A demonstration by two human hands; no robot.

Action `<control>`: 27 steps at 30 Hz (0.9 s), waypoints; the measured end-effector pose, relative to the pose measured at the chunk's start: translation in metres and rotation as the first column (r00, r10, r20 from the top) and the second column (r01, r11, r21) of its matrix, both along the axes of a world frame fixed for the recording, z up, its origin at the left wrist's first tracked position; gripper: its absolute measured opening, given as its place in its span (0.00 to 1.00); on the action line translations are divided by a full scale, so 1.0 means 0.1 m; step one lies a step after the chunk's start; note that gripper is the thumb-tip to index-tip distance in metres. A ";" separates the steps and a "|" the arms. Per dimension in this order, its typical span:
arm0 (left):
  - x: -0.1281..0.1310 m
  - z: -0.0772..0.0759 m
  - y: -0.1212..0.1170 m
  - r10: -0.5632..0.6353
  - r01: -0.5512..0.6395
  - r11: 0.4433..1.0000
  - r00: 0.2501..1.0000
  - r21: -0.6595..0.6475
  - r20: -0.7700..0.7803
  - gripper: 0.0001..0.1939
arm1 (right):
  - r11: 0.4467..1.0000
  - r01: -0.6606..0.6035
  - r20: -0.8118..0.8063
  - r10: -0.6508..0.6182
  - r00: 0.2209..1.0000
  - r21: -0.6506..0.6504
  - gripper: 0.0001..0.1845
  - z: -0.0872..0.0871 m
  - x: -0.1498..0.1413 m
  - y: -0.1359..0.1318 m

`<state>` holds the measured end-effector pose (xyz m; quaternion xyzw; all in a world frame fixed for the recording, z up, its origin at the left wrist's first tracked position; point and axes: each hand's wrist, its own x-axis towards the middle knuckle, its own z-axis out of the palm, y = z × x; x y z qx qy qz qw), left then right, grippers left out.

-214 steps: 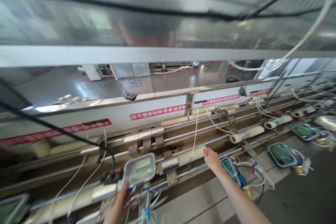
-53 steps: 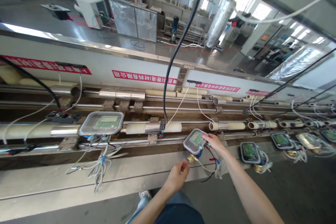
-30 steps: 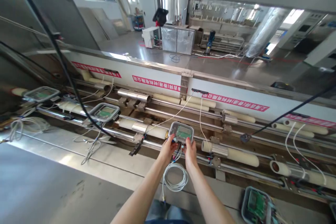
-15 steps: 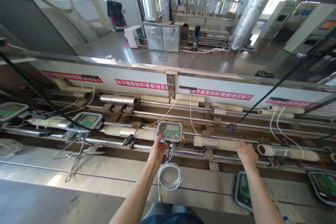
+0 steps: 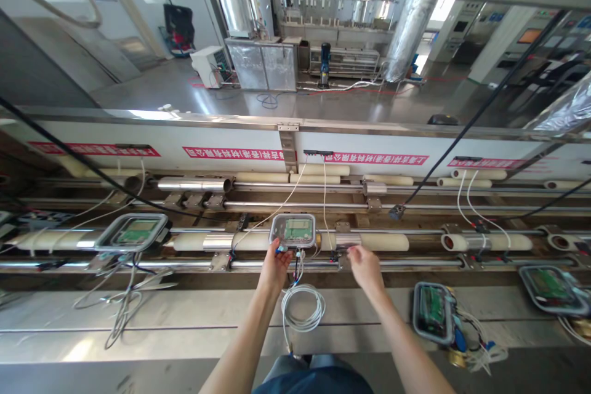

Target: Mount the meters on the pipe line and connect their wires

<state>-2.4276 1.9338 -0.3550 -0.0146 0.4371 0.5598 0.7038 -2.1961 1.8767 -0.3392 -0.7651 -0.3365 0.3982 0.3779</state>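
My left hand (image 5: 276, 262) grips the lower left edge of a clear-lidded meter (image 5: 292, 230) with a green circuit board, seated in the pipe line between cream pipe sections. A coil of white cable (image 5: 302, 309) hangs below it. My right hand (image 5: 364, 262) reaches to the metal coupling (image 5: 348, 241) just right of the meter, fingers curled at the pipe clamp. A cream pipe section (image 5: 384, 242) runs on to the right.
Another mounted meter (image 5: 132, 231) sits to the left with loose wires below. Loose meters (image 5: 433, 312) (image 5: 549, 289) lie on the steel ledge (image 5: 184, 332) at right. Black cables (image 5: 480, 111) hang across the view. A white panel with red labels (image 5: 221, 152) backs the rails.
My right hand has come back left from the far pipe section to the coupling beside the meter. My left hand stays on the meter, and the cream pipe now sits closer to it.
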 end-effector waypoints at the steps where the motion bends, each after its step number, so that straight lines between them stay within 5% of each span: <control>1: 0.00 -0.01 0.00 -0.004 0.004 1.000 1.000 -0.001 0.003 0.03 | 0.999 -0.029 -0.092 0.028 0.995 -0.018 0.13 -0.07 -0.24 0.01; 6: -0.02 -0.03 -0.01 -0.022 0.022 1.000 1.000 -0.011 0.015 0.04 | 0.999 0.008 -0.422 0.011 0.906 0.043 0.24 -0.32 -0.95 0.12; 11: -0.01 -0.01 -0.01 -0.021 0.021 1.000 1.000 -0.019 0.009 0.04 | 0.982 0.144 -0.432 -0.077 0.899 0.126 0.26 -0.34 -1.00 0.19; 16: 0.04 0.01 -0.02 -0.035 0.035 0.999 0.999 -0.012 -0.012 0.03 | 0.982 0.165 -0.327 -0.126 0.937 0.092 0.17 -0.39 -0.94 0.18; 21: 0.02 0.00 -0.02 -0.053 0.053 0.998 0.998 -0.020 -0.021 0.03 | 0.977 0.159 0.041 -0.167 0.985 0.145 0.15 -0.21 -0.38 0.10; 24: -0.03 0.00 -0.01 -0.063 0.062 0.998 0.998 -0.023 -0.009 0.03 | 0.947 0.270 0.348 -0.315 0.883 0.172 0.25 -0.01 0.23 0.03; 27: -0.06 0.01 -0.02 -0.073 0.073 0.997 0.997 -0.022 0.001 0.03 | 0.938 0.340 0.517 -0.324 0.792 0.068 0.30 0.10 0.75 -0.01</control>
